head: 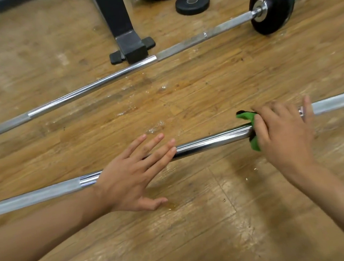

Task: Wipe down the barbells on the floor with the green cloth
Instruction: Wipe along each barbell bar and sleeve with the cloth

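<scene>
While the left grip (129, 175) lay flat, fingers straight, on the near chrome steel barbell (209, 141), the right grip (284, 133) clasped the crumpled green cloth (246, 116) round its shaft, which ran leftward.

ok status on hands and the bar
Left hand flat on near bar. Right hand holds cloth round it. Nothing in the way.

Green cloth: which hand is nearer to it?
Right. The right hand holds the green cloth against the near barbell; the left hand rests open on the same bar, apart from the cloth.
</scene>
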`<state>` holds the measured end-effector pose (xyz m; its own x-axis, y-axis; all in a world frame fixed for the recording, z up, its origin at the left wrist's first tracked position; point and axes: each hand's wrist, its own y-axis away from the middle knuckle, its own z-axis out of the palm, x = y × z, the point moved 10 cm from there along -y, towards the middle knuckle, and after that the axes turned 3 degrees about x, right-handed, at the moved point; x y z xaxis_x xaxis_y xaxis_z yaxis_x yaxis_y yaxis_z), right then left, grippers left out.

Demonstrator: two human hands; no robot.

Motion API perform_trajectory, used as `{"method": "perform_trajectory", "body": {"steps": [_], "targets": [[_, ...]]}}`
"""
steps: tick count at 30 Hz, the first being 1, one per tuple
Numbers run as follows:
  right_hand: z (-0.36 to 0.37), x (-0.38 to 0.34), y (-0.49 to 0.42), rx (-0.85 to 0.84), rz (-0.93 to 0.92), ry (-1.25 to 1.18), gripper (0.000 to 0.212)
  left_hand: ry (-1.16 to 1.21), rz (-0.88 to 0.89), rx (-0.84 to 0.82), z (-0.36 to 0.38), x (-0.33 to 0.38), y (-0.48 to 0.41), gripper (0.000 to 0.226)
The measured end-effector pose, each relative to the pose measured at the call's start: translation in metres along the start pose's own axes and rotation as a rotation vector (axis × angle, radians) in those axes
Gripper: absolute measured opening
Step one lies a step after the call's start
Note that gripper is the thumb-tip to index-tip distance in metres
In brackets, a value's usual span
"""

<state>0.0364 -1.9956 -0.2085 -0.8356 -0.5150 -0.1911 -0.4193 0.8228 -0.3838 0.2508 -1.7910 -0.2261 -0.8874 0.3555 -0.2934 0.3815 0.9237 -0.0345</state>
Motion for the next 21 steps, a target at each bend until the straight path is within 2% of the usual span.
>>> {"method": "perform_trajectory", "body": {"steps": [2,3,6,7,9,11,14,16,17,18,21], "targets": [[-0.001,-0.014,0.003,-0.007,0.061,-0.007,0.042,0.011,0.000,-0.012,0.000,-0.001,-0.001,0.105],[0.000,-0.038,0.008,-0.006,0.029,-0.024,0.042,0.016,0.001,-0.017,0.000,-0.002,-0.002,0.106],[0.012,-0.125,0.031,-0.016,-0.282,-0.127,0.038,0.032,-0.007,-0.022,-0.001,-0.006,-0.003,0.105],[0.015,-0.138,0.034,-0.024,-0.369,-0.137,0.038,0.037,-0.011,-0.027,-0.001,-0.008,-0.003,0.105],[0.016,-0.123,0.026,-0.014,-0.420,-0.105,0.038,0.045,-0.013,-0.034,0.001,-0.011,-0.005,0.103],[0.013,-0.076,0.013,0.043,-0.316,-0.089,0.036,0.056,-0.020,-0.043,0.002,-0.013,-0.006,0.103],[0.005,-0.003,-0.003,0.087,0.011,-0.109,0.039,0.060,-0.046,-0.056,0.003,-0.017,-0.009,0.106],[0.006,-0.006,-0.005,0.080,0.140,-0.158,0.045,0.065,-0.073,-0.057,0.003,-0.018,-0.010,0.107],[0.006,-0.025,-0.005,0.077,0.135,-0.186,0.048,0.070,-0.087,-0.059,0.004,-0.019,-0.010,0.107],[0.009,-0.051,-0.002,0.063,0.081,-0.207,0.048,0.074,-0.095,-0.065,0.005,-0.021,-0.011,0.107],[0.020,-0.127,0.017,0.013,-0.274,-0.208,0.042,0.085,-0.097,-0.082,0.008,-0.024,-0.011,0.105]]}}
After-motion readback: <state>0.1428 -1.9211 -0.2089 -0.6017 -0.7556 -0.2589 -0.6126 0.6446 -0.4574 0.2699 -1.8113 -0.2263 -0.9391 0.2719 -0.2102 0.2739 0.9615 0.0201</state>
